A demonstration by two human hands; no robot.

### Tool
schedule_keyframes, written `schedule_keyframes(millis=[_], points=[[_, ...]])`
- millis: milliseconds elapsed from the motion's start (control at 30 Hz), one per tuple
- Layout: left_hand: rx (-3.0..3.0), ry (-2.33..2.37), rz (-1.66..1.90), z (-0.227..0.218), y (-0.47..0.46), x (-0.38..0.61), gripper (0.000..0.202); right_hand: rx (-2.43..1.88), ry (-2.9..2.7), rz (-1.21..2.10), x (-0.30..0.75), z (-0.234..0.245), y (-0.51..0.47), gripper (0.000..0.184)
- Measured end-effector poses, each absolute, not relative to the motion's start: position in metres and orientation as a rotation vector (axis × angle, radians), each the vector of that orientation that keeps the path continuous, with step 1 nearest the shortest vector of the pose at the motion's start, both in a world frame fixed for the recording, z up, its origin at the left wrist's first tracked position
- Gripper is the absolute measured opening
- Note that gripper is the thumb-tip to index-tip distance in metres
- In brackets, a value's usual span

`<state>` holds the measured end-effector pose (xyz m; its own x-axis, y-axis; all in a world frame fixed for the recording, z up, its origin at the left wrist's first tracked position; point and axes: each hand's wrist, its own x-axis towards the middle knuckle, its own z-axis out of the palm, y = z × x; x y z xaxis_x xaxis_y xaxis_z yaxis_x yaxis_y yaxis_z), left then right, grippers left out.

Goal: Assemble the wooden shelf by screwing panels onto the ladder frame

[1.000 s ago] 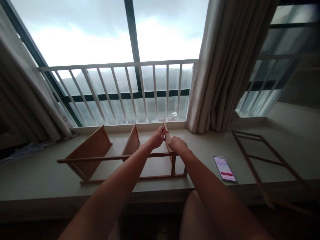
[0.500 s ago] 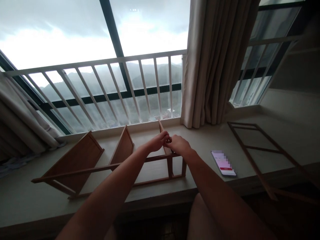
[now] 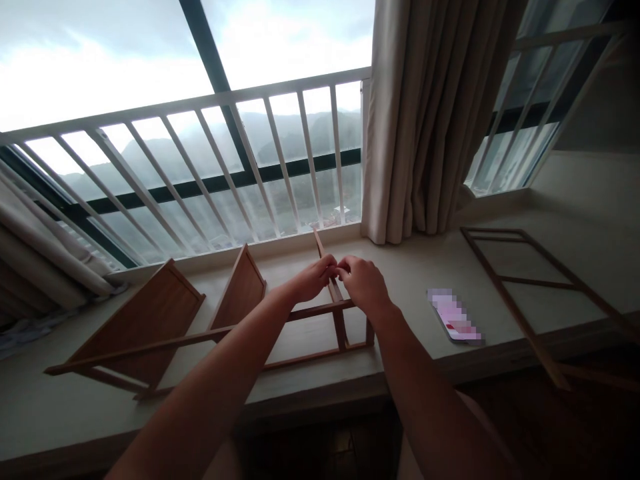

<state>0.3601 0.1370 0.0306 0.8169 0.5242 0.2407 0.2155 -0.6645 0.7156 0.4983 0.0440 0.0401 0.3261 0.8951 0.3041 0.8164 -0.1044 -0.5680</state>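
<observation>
A half-built wooden shelf rack [image 3: 165, 320] lies on its side on the window ledge [image 3: 410, 280], with two slanted boards and a thin rail frame. My left hand [image 3: 313, 278] and my right hand [image 3: 366, 283] meet at the upper end of the rack's rightmost upright strip [image 3: 320, 245]. Both hands are closed in a pinch there, fingertips almost touching each other. What sits between the fingertips is too small to make out.
A phone [image 3: 455, 316] with a lit screen lies on the ledge to the right of my hands. A separate wooden side frame [image 3: 520, 280] lies further right, overhanging the ledge edge. A curtain [image 3: 430, 120] hangs behind, with a white railing [image 3: 200, 173] at the window.
The view has swung left and down, so the rack and phone sit differently in frame. My hands have stayed at the top of the right strip, fingers pinching closer together.
</observation>
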Motion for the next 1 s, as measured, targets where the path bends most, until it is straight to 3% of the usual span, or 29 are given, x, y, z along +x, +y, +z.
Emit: schedule_keyframes(millis=[433,733,1000], points=[[2.512,0.413,0.429,0.049,0.131,0.368,0.044,-1.296,-1.266,0.227,0.514,0.04,0.02,0.006],[2.611,0.344,0.306,0.053,0.141,0.368,0.04,-1.3,-1.175,0.181,0.517,0.027,-0.015,0.003],[2.622,0.318,0.336,0.048,0.137,0.374,0.04,-1.272,-1.139,0.261,0.493,-0.008,-0.056,0.019]])
